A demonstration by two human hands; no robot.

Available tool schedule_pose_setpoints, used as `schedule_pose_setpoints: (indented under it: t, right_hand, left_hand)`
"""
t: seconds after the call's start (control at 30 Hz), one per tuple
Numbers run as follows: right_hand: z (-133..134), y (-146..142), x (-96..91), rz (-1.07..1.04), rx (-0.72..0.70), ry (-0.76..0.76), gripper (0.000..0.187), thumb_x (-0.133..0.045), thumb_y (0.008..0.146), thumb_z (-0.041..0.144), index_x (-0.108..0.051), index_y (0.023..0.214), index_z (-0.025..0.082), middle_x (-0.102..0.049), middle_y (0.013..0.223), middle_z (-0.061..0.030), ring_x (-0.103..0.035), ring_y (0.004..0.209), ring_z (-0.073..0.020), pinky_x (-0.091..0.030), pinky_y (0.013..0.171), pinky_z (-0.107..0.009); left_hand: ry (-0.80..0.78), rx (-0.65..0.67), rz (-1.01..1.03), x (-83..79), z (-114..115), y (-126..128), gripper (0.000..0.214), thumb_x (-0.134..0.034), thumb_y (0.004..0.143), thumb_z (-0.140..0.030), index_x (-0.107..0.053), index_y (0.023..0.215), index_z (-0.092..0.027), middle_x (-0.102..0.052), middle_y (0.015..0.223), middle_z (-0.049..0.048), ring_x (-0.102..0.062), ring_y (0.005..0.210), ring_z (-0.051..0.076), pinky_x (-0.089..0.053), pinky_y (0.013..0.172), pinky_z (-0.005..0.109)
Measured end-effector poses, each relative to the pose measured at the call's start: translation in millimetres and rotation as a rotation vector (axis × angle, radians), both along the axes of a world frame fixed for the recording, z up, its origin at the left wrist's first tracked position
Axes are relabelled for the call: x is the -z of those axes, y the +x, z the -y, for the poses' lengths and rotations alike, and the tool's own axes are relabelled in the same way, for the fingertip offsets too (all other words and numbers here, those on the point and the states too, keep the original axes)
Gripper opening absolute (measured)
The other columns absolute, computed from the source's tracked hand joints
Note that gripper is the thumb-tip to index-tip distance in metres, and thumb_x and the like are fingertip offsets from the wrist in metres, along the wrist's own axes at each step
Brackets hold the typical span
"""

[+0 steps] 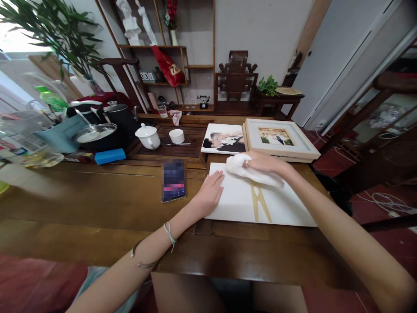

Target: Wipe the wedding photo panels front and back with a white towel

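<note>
A white board point(228, 204) with a tan A-shaped stand on its face lies flat on the wooden table. My left hand point(211, 191) rests on the board's left edge, its fingers stretched out. In my right hand point(260, 163) is a white cloth point(243, 167), bunched under the fingers and pressed on the board's upper part. Just behind the board lies a photo panel point(223, 139). Beside that panel sits a light wooden picture frame point(283, 137) with a white mat and a small photo.
A phone point(173, 180) lies left of the board. Farther back are a white lidded cup point(148, 136), a small white bowl point(177, 136), a lidded pan point(95, 135) and a blue packet point(110, 156). The table's point(247, 248) front edge is near my body.
</note>
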State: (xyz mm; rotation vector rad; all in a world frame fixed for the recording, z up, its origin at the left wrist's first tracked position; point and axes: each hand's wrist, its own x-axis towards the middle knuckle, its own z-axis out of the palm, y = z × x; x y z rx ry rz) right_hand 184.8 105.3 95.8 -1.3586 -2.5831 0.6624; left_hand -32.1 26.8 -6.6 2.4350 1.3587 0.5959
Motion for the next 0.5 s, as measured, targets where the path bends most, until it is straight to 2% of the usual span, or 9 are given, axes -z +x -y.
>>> schedule_pose_setpoints:
  t: [0.17,0.23,0.3,0.4,0.5]
  right_hand:
    - [18.9,67.1,-3.5,0.047,0.143,0.0,0.03,-0.042,0.079,0.019,-0.063,0.1,0.014,-0.068,0.112,-0.0132,-0.061,0.098,-0.0303,-0.045,0.088,-0.041]
    - [25.4,92.2,0.1,0.067,0.208,0.01,0.035,-0.043,0.079,0.02,-0.062,0.107,0.012,-0.066,0.117,-0.016,-0.059,0.104,-0.0338,-0.043,0.092,-0.046]
    - [32.7,112.9,7.3,0.086,0.264,0.04,0.039,-0.043,0.079,0.022,-0.062,0.112,0.013,-0.065,0.119,-0.0152,-0.057,0.109,-0.0359,-0.042,0.095,-0.049]
    - [53.2,131.5,20.8,0.1,0.276,0.127,0.044,-0.044,0.077,0.024,-0.062,0.118,0.02,-0.065,0.123,-0.0093,-0.054,0.117,-0.0355,-0.039,0.101,-0.051]
    - [92.3,135.3,30.3,0.082,0.191,0.153,0.049,-0.046,0.076,0.024,-0.06,0.122,0.021,-0.061,0.13,-0.0085,-0.051,0.122,-0.034,-0.036,0.106,-0.05]
  left_hand:
    - [-0.028,-0.005,-0.029,-2.1,0.9,0.7,0.047,-0.028,0.096,-0.024,-0.036,0.14,-0.009,-0.033,0.152,0.0162,-0.024,0.144,0.025,-0.018,0.118,0.049]
    - [-0.038,-0.007,-0.037,-4.0,1.6,1.3,0.048,-0.027,0.096,-0.024,-0.036,0.14,-0.007,-0.033,0.152,0.0164,-0.023,0.144,0.025,-0.016,0.119,0.048]
    - [-0.04,-0.01,-0.038,-5.7,2.1,1.6,0.048,-0.027,0.096,-0.024,-0.036,0.14,-0.007,-0.033,0.152,0.0162,-0.023,0.144,0.025,-0.016,0.119,0.048]
    - [-0.041,-0.013,-0.037,-7.5,2.8,1.8,0.047,-0.028,0.096,-0.024,-0.036,0.14,-0.008,-0.033,0.152,0.0159,-0.023,0.144,0.025,-0.017,0.118,0.048]
    - [-0.041,-0.01,-0.037,-8.4,3.1,2.1,0.047,-0.028,0.097,-0.024,-0.036,0.14,-0.009,-0.033,0.152,0.0154,-0.023,0.144,0.025,-0.018,0.118,0.048]
